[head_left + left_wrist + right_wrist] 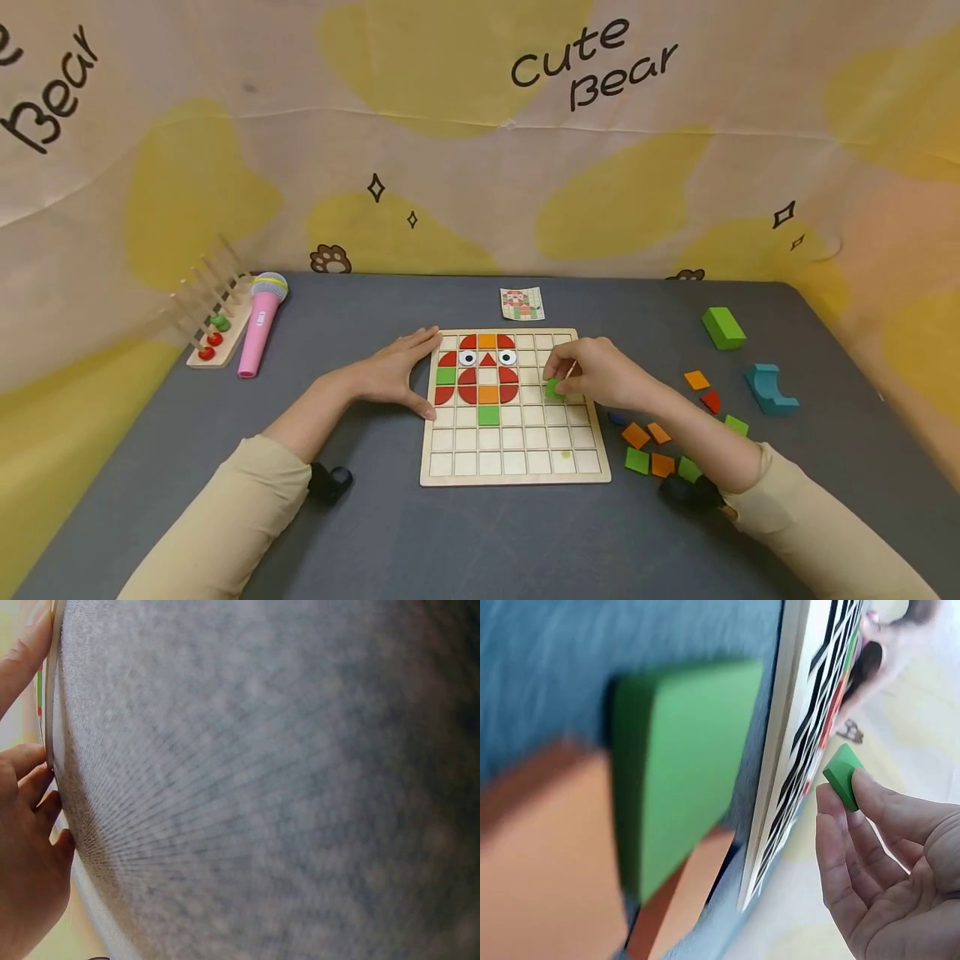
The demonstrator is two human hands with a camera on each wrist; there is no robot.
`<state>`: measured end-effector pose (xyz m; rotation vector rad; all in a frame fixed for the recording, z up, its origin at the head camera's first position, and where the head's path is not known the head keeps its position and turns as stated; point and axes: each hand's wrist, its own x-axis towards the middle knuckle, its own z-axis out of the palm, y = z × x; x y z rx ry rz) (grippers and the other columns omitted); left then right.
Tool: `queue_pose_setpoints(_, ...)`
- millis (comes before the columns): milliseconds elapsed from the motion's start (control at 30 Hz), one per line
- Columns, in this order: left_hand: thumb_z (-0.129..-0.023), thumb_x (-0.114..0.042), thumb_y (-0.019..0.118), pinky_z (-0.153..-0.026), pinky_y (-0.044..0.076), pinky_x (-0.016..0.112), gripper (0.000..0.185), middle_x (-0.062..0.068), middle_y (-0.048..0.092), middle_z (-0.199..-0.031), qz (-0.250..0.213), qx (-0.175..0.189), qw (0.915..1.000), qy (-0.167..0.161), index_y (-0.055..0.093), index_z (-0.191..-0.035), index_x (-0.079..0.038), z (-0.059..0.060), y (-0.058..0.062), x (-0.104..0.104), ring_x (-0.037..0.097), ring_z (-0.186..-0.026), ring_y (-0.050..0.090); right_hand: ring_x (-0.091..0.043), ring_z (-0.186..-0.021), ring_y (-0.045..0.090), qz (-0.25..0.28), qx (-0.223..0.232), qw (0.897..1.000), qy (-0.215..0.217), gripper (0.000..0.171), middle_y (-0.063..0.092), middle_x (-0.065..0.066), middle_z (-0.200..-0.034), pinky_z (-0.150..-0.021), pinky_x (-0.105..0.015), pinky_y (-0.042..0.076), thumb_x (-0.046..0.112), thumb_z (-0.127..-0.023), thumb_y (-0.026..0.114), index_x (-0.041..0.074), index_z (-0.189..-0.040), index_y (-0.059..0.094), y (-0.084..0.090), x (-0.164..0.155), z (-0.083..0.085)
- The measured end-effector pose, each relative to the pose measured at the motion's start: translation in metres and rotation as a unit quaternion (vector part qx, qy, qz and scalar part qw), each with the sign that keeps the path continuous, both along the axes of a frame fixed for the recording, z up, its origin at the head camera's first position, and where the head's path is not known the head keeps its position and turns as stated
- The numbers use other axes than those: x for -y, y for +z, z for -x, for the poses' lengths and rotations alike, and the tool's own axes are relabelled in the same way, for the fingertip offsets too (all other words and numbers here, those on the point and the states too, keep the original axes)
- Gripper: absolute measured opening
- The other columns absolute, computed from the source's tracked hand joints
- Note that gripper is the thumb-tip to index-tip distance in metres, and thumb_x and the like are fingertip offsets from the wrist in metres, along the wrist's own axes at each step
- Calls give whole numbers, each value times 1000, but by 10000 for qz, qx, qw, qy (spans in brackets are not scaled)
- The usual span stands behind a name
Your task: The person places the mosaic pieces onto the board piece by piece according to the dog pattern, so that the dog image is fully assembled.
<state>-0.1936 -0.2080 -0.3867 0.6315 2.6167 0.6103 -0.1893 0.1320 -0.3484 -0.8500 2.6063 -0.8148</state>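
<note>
A wooden grid board (514, 481) lies on the table, partly filled with red, orange and green tiles and two eye tiles. My left hand (390, 372) rests against the board's left edge, fingers spread, thumb near the side. In the left wrist view the fingertips of that hand (34, 847) touch the rim. Over the right part of the grid, my right hand (600, 372) pinches a green tile (553, 388) between thumb and fingers. The right wrist view shows this green tile (843, 775) raised, apart from the board.
Loose orange tiles (636, 435), green tiles (637, 461) and a red piece (711, 402) lie right of the board. Farther right are a green block (723, 328) and a blue curved block (771, 390). A picture card (522, 304) lies behind; a pink microphone (257, 333) and peg stand (217, 342) stay left.
</note>
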Motion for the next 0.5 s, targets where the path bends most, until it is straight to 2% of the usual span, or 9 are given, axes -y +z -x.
queue_pose_setpoints(233, -68, -54, 85, -127, 10, 57, 124, 9, 5, -169, 42, -14, 10000, 4, 14, -160, -10, 1, -1, 1, 34, -157, 6, -8, -77, 61, 177, -158, 9993, 273, 12, 72, 3, -83, -68, -21, 51, 7, -84, 76, 16, -90, 74, -3, 16, -10)
queue_pose_setpoints(500, -68, -55, 85, -126, 11, 59, 124, 9, 5, -170, 68, -32, 10000, 11, 13, -160, -11, 1, -2, 2, 34, -157, 5, -6, -75, 58, 231, -185, 9979, 579, 13, 73, 1, -86, -64, -18, 48, 4, -85, 73, 16, -91, 75, -4, 35, -22)
